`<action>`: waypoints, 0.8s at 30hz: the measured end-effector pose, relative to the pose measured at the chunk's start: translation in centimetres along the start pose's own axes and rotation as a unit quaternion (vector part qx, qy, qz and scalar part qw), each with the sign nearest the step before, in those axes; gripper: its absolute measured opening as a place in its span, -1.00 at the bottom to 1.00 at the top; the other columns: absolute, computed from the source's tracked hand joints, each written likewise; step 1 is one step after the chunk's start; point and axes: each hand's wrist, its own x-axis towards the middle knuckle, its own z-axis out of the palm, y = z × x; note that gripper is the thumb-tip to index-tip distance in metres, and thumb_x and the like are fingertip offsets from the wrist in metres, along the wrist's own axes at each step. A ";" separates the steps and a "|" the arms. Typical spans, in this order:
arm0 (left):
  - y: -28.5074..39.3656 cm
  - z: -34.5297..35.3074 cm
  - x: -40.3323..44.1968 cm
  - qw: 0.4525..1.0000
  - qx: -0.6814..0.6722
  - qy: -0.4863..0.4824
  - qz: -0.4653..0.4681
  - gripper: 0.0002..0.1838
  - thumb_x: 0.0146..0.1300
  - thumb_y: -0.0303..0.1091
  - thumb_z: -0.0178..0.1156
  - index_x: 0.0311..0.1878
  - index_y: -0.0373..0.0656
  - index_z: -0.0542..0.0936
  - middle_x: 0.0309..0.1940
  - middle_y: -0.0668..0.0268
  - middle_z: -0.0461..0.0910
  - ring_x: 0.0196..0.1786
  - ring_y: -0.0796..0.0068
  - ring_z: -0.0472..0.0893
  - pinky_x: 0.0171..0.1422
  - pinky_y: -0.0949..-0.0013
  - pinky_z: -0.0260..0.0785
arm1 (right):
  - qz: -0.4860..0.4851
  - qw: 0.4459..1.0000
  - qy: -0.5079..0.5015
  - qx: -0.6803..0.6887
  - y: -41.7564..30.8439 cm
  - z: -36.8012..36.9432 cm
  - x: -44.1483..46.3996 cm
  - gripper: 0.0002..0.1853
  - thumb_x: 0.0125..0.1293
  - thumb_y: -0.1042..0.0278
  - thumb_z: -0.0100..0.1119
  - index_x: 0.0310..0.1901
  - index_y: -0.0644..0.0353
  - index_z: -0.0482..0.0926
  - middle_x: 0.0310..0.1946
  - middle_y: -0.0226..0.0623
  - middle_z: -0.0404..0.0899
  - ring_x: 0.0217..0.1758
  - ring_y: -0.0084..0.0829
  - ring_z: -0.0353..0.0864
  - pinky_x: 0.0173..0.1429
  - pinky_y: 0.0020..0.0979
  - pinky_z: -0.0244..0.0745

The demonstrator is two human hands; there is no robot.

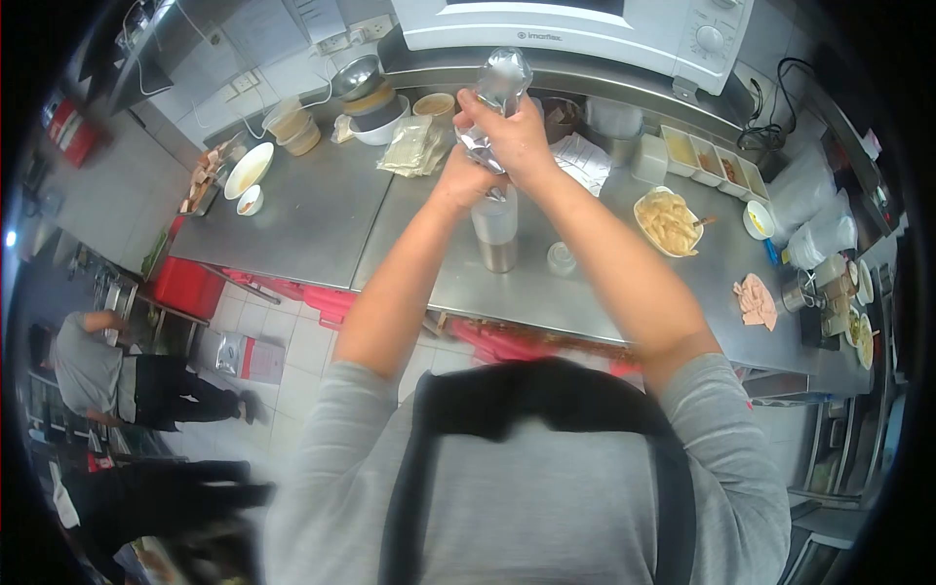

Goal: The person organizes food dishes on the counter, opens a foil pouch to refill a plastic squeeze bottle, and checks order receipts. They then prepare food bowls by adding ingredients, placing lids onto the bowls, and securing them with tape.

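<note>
Both my hands grip a silver foil pouch (503, 76) over the counter. Higher up, my right hand (517, 139) is wrapped around the pouch's middle. My left hand (468, 179) is closed around its lower end, just above a translucent bottle (495, 229) that stands upright. The pouch's lower end and the bottle's mouth are partly hidden by my left hand, so I cannot tell whether they touch. A small clear lid (561, 258) lies on the counter to the right of the bottle.
A steel counter (322, 210) holds stacked plastic packets (414, 146), a white bowl of pale food (668, 222), a divided container (717, 161) and a pink cloth (756, 300). A microwave (575, 29) stands behind. Two people (93, 370) are at the left.
</note>
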 end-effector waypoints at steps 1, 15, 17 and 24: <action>-0.2 0.5 -0.1 0.999 -0.015 0.025 0.032 -0.39 -0.25 -0.54 0.38 0.01 -0.17 0.45 -0.14 0.36 0.56 -0.09 0.45 0.57 -0.01 0.38 0.42 | 0.011 1.000 -0.005 0.008 0.1 -0.1 0.2 -0.58 0.13 0.13 0.35 -0.13 0.29 0.50 -0.38 -0.28 0.63 -0.31 -0.52 0.59 -0.20 -0.46 0.47; -5.3 1.0 1.3 0.914 0.290 0.166 0.230 -0.51 0.06 -0.35 0.30 0.10 -0.17 0.44 -0.01 0.26 0.55 0.02 0.46 0.53 0.09 0.33 0.38 | -0.158 0.947 0.014 -0.278 2.4 0.4 -0.4 -0.43 -0.05 0.36 0.35 0.07 0.19 0.43 -0.34 -0.01 0.62 -0.21 -0.11 0.65 -0.14 -0.28 0.50; -5.6 0.8 1.4 0.895 0.331 0.172 0.245 -0.50 0.05 -0.36 0.31 0.09 -0.18 0.44 -0.01 0.26 0.55 0.02 0.46 0.53 0.09 0.33 0.38 | -0.174 0.926 -0.006 -0.335 2.3 0.4 -0.5 -0.37 -0.05 0.35 0.35 0.12 0.19 0.37 -0.33 -0.02 0.62 -0.22 -0.11 0.65 -0.14 -0.28 0.50; -6.4 0.9 1.9 0.918 0.235 0.166 0.275 -0.49 0.01 -0.38 0.32 0.08 -0.21 0.44 -0.03 0.27 0.55 0.01 0.47 0.53 0.09 0.33 0.38 | -0.261 0.902 0.040 -0.342 0.1 1.0 -2.8 -0.07 -0.09 0.36 0.40 0.31 0.11 0.04 -0.20 -0.07 0.60 -0.15 -0.05 0.62 -0.04 -0.23 0.48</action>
